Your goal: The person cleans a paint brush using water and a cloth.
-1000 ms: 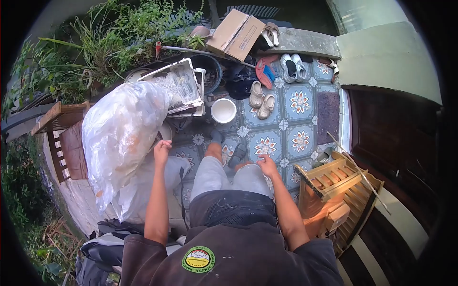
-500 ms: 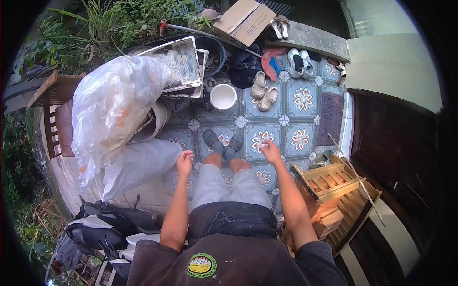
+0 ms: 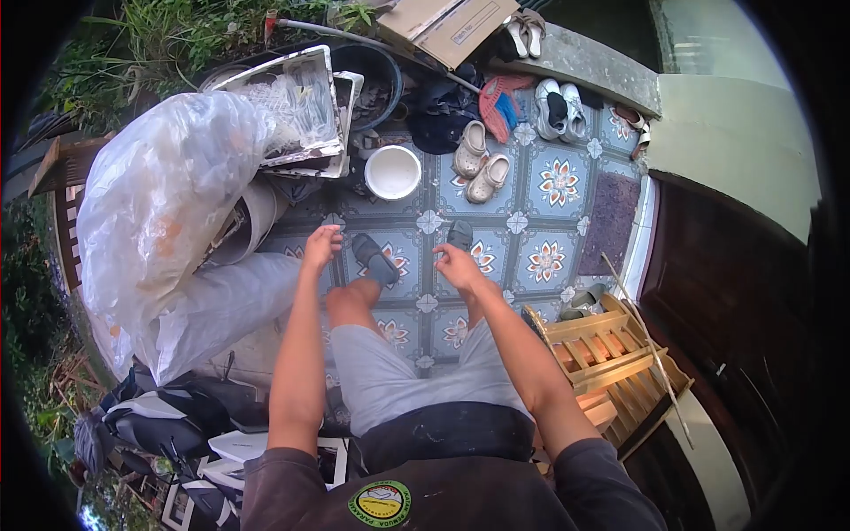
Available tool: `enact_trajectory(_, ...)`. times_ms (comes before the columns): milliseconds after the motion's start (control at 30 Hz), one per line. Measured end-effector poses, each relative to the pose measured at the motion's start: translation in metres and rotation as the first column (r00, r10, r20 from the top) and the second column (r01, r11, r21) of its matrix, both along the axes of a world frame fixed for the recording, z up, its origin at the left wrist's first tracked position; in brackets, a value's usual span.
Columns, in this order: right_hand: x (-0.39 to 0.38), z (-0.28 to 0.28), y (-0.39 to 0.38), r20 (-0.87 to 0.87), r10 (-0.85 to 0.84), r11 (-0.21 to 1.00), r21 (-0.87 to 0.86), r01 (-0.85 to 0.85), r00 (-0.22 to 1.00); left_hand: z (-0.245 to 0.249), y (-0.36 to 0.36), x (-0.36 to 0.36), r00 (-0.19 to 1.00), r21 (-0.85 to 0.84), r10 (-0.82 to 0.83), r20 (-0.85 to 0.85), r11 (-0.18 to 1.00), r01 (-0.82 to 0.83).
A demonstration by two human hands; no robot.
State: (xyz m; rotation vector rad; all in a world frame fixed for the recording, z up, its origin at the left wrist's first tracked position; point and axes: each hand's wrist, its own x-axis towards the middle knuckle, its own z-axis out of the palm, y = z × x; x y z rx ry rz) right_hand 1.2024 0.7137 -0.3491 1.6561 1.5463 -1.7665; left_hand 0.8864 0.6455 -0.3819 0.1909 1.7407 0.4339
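Note:
My left hand (image 3: 322,246) is raised above the tiled floor, its fingers curled together; whatever they hold, if anything, is too small to tell. It is nearest my left sandal (image 3: 364,252) and the large clear plastic bag (image 3: 164,212) on the left. My right hand (image 3: 455,267) hangs in front of my right leg, thumb and fingers pinched, with their contents hidden. Just above it in the view is my right sandal (image 3: 459,234). Ahead stands a white bucket (image 3: 392,173), beside a pair of beige clogs (image 3: 482,165). Neither hand touches these.
Dirty white trays (image 3: 310,106) are stacked by a dark tub (image 3: 376,84). White shoes (image 3: 561,111) stand near the ledge (image 3: 593,78), with a cardboard box (image 3: 452,31) behind. A wooden rack (image 3: 611,354) with a stick across it is at right; a motorbike (image 3: 168,420) is at left.
My legs have moved apart in a step, and the view has shifted. My right hand has swung inward and nearer my left hand. The bag and bucket appear farther left.

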Motion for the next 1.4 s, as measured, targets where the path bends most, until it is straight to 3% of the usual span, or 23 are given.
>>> enact_trajectory(67,0.011,-0.030,0.030,0.056,0.171,0.984,0.034,-0.173,0.984,-0.022,0.014,0.028,0.989,0.170,0.140,-0.050,0.977,-0.130)
enact_trajectory(133,0.020,-0.058,0.058,0.120,0.189,0.979,0.057,-0.197,0.974,-0.048,0.025,0.055,0.996,0.134,0.061,-0.063,0.990,-0.052)
enact_trajectory(200,0.023,-0.097,0.097,0.191,0.140,0.967,0.185,-0.175,0.972,-0.096,0.029,0.078,0.998,0.196,-0.070,-0.009,0.978,0.070)
enact_trajectory(233,0.024,-0.116,0.108,0.203,0.093,0.955,0.261,-0.145,0.975,-0.116,0.033,0.083,0.964,0.162,-0.258,-0.067,0.950,0.266)
enact_trajectory(300,0.023,-0.155,0.124,0.149,-0.101,0.936,0.350,0.043,0.984,-0.142,0.042,0.085,0.954,0.114,-0.281,-0.099,0.950,0.292)
enact_trajectory(367,0.007,-0.199,0.127,0.002,-0.292,0.906,0.320,0.277,0.956,-0.182,0.032,0.084,0.963,0.055,-0.182,-0.201,0.979,0.196)
enact_trajectory(400,-0.002,-0.230,0.131,0.000,-0.266,0.918,0.306,0.254,0.964,-0.208,0.031,0.082,0.967,0.038,-0.098,-0.234,0.993,0.110)
enact_trajectory(467,-0.019,-0.270,0.123,0.056,-0.037,0.963,0.268,0.021,0.998,-0.240,0.032,0.074,0.975,0.067,0.002,-0.223,0.998,0.013)
enact_trajectory(533,-0.046,-0.291,0.120,0.102,-0.008,0.965,0.261,-0.019,0.995,-0.276,0.033,0.068,0.961,0.106,0.034,-0.274,0.994,-0.005)
enact_trajectory(600,-0.065,-0.324,0.114,0.063,-0.169,0.946,0.290,0.144,0.984,-0.302,0.038,0.066,0.961,0.116,0.097,-0.260,0.991,-0.069)
enact_trajectory(633,-0.073,-0.342,0.113,0.071,-0.169,0.949,0.281,0.143,0.983,-0.308,0.044,0.066,0.966,0.158,0.164,-0.202,0.978,-0.133)
enact_trajectory(700,-0.082,-0.368,0.111,-0.002,-0.339,0.905,0.273,0.327,0.941,-0.326,0.049,0.073,0.979,0.171,0.094,-0.183,0.983,-0.062)
enact_trajectory(733,-0.080,-0.371,0.111,0.005,-0.341,0.907,0.266,0.327,0.940,-0.330,0.050,0.077,0.984,0.193,0.031,-0.173,0.981,0.003)
enact_trajectory(833,-0.069,-0.350,0.128,0.115,-0.142,0.976,0.181,0.120,0.983,-0.332,0.042,0.092,0.981,0.226,0.030,-0.192,0.974,0.015)
enact_trajectory(900,-0.050,-0.355,0.134,0.149,-0.165,0.974,0.180,0.138,0.975,-0.325,0.043,0.100,1.000,0.249,-0.021,-0.013,0.968,0.024)
enact_trajectory(967,-0.021,-0.369,0.134,0.190,-0.174,0.973,0.185,0.139,0.966,-0.327,0.047,0.108,0.999,0.253,-0.052,0.014,0.966,0.047)
enact_trajectory(1033,0.000,-0.374,0.134,0.126,-0.231,0.957,0.208,0.202,0.965,-0.348,0.047,0.111,0.997,0.286,-0.057,0.054,0.957,0.039)
enact_trajectory(1133,0.002,-0.337,0.131,0.249,-0.234,0.928,0.344,0.140,0.940,-0.349,0.054,0.090,0.978,0.241,-0.101,0.181,0.969,0.056)
enact_trajectory(1167,0.001,-0.328,0.124,0.268,-0.238,0.885,0.456,0.095,0.934,-0.355,0.056,0.087,0.997,0.227,-0.062,0.056,0.973,0.048)
enact_trajectory(1200,0.001,-0.316,0.113,0.284,-0.243,0.830,0.556,0.047,0.928,-0.359,0.063,0.078,0.998,0.228,-0.054,0.043,0.973,0.043)
enact_trajectory(1267,-0.030,-0.244,0.090,-0.009,-0.466,0.861,0.225,0.456,0.885,-0.365,0.088,0.058,0.967,0.246,-0.075,-0.243,0.960,0.136)
enact_trajectory(1333,-0.046,-0.183,0.059,-0.048,-0.551,0.834,-0.064,0.548,0.833,-0.382,0.119,0.036,0.889,0.356,-0.004,-0.457,0.916,0.187)
enact_trajectory(1400,-0.037,-0.176,0.013,-0.221,-0.510,0.857,-0.208,0.471,0.831,-0.390,0.153,0.021,0.760,0.364,0.027,-0.650,0.888,0.280)
